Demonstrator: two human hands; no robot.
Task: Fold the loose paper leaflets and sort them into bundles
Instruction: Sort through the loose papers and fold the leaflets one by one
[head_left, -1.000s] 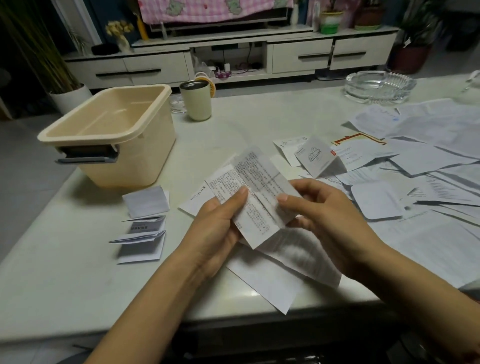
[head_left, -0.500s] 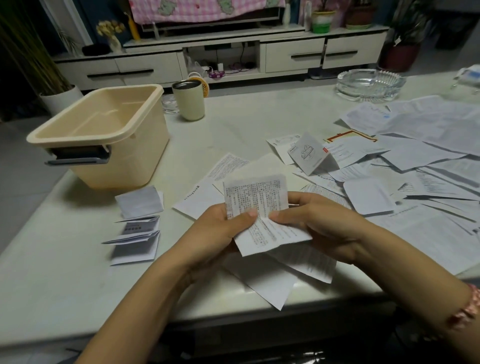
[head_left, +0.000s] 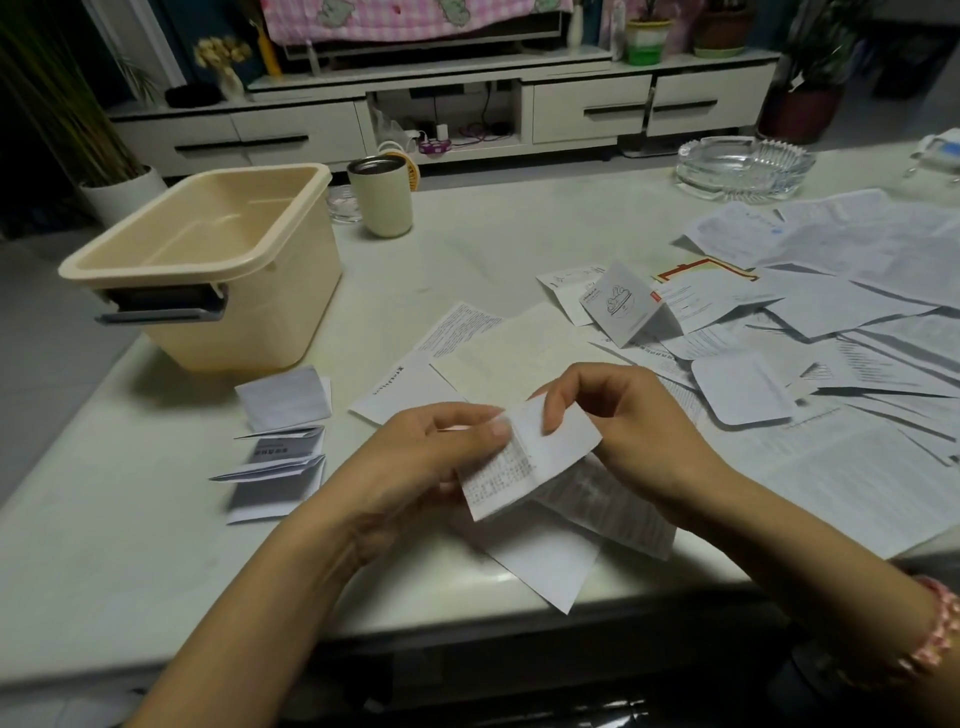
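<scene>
Leaflet (head_left: 535, 462) between left hand (head_left: 431, 447) and right hand (head_left: 634, 415) bears seemingly illegible print.

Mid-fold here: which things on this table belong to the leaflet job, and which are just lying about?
Job: leaflet, pinched by left hand and right hand; folded bundles at left; loose sheets at right.
Lying about: tub, cup, ashtray.

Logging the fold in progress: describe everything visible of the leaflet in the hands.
The leaflet is thin white paper, folded over: a blank flap above a part with small dense print. It is held tilted over the table's near edge. The left hand pinches its left side, the right hand its top edge.
</scene>
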